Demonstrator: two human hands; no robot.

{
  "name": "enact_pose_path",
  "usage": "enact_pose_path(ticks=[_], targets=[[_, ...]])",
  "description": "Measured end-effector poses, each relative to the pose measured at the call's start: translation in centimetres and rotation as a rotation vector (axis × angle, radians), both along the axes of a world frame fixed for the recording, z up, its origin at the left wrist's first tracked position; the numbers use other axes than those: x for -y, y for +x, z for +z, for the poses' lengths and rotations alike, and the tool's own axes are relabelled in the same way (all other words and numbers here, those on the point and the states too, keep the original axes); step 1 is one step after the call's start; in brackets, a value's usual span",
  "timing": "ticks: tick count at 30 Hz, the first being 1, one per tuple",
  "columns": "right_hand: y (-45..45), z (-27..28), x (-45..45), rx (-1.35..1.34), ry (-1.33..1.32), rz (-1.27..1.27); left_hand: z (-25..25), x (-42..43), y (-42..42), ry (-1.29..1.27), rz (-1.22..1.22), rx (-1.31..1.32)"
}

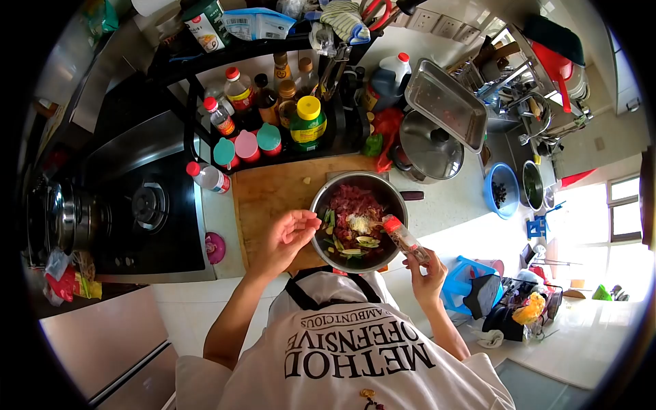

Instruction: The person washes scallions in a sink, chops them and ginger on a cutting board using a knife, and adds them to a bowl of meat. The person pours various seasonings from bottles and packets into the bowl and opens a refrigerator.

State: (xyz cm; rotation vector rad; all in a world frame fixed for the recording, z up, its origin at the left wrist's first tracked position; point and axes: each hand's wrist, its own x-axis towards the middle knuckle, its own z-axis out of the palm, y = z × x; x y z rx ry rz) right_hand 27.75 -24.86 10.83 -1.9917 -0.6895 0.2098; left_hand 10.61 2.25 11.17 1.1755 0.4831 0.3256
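A steel bowl (pixel 318 240) holds raw sliced meat (pixel 352 203), green and pale slices and a small heap of pale powder (pixel 359 223). It stands over the right part of a wooden cutting board (pixel 263 198). My right hand (pixel 428 275) grips a small clear seasoning bottle (pixel 408 244) with a red top, which is tilted over the bowl's right rim. At the left rim is my left hand (pixel 290 236), its fingers curled with thumb and forefinger near each other; whether anything is between them is too small to tell.
Behind the board a black rack (pixel 328 147) carries sauce bottles and jars. To the left lies the gas stove (pixel 150 205). A lidded pot (pixel 430 147) with a metal tray (pixel 447 102) on it stands back right, and a blue basin (pixel 501 190) is farther right.
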Motion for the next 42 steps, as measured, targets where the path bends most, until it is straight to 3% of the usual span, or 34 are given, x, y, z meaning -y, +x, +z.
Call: enact_pose_path(ticks=[4,7,16,19,22,24,26,28,29,31,32,33,34,36,37,38,40,42], targets=[[-0.6,0.0,0.0,0.111,0.108,0.016,0.0,0.4,-0.5,-0.018,-0.002,-0.045],[-0.2,-2.4,0.7,-0.030,-0.124,0.090,-0.2,1.0,-0.6,-0.032,-0.002,-0.025],[-0.5,-3.3,1.0,-0.083,0.077,0.025,-1.3,1.5,-1.4,-0.051,-0.001,-0.034],[-0.2,-4.0,0.4,-0.496,0.406,0.000,-1.7,1.9,-1.3,-0.030,-0.012,0.012],[-0.5,-2.5,-1.9,-1.160,0.721,0.123,-1.0,2.8,-0.3,0.050,-0.068,0.048],[-1.4,-4.6,-3.6,-1.399,0.844,0.278,0.7,3.4,0.8,0.190,-0.088,0.070],[-3.4,-3.3,-8.0,-1.412,0.988,0.458,2.6,3.3,1.6,0.278,-0.085,0.068],[-4.1,-3.3,-11.3,-1.384,0.858,0.533,4.2,2.2,2.0,0.515,-0.001,0.056],[-4.5,-2.5,-13.0,-1.413,0.781,0.486,4.2,1.4,2.0,0.528,0.042,0.014],[-5.3,-1.7,-16.2,-1.395,0.796,0.627,5.7,-0.3,1.8,0.485,0.199,-0.047],[-5.7,0.1,-17.3,-1.403,0.820,0.721,7.5,-2.1,2.2,0.430,0.174,0.096],[-5.6,-0.8,-17.9,-1.385,0.753,0.795,7.6,-4.6,1.8,0.441,0.162,0.077],[-5.7,-0.4,-18.2,-1.384,0.696,0.809,9.0,-6.9,2.0,0.513,0.210,0.185],[-5.5,0.6,-18.4,-1.377,0.584,0.831,11.1,-12.6,0.9,0.770,0.306,0.006],[-5.5,0.3,-17.9,-1.340,0.548,0.823,13.1,-15.0,1.2,0.635,0.348,0.134],[-5.3,-0.3,-17.5,-1.335,0.552,0.836,14.3,-17.7,1.6,0.758,0.442,0.252],[-4.8,-1.4,-16.5,-1.330,0.557,0.855,16.8,-23.6,0.8,0.948,0.524,0.115],[-4.5,-1.7,-15.5,-1.364,0.537,0.781,17.7,-28.3,1.0,0.982,0.603,0.208]])
